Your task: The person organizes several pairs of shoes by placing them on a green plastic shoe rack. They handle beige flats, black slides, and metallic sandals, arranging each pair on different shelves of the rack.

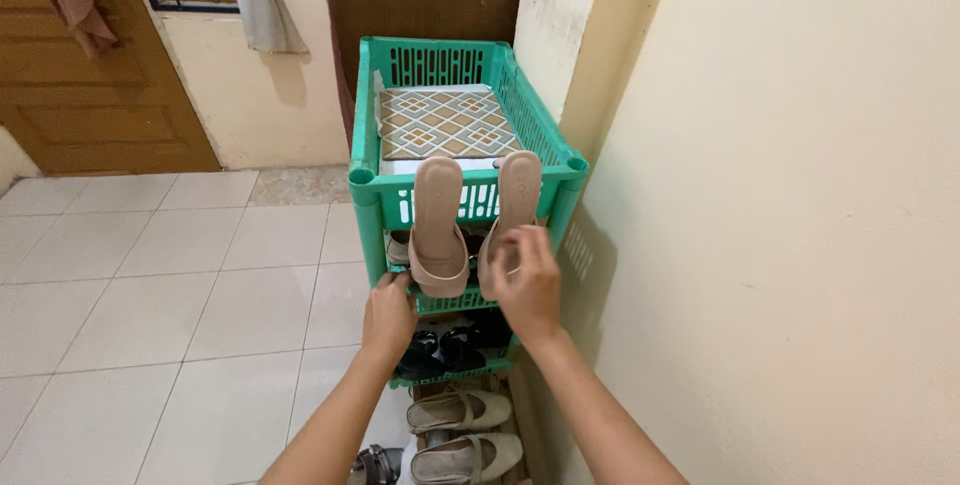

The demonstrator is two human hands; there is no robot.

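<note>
The left hand (pixel 388 313), fingers curled, touches the rack (pixel 366 185) just below the left sandal (pixel 438 225), which hangs toe-down over the top shelf's front rim, long axis running near to far. The right hand (pixel 526 280) pinches the strap of the right sandal (pixel 512 207), parallel beside it. Black shoes (pixel 445 350) sit on a lower shelf; cream shoes (pixel 460 435) lie nearest, and the wall (pixel 780 215) closes in right.

Both hands (pixel 460 300) hold beige sandals (pixel 475 220) against a green rack (pixel 372 190).
</note>
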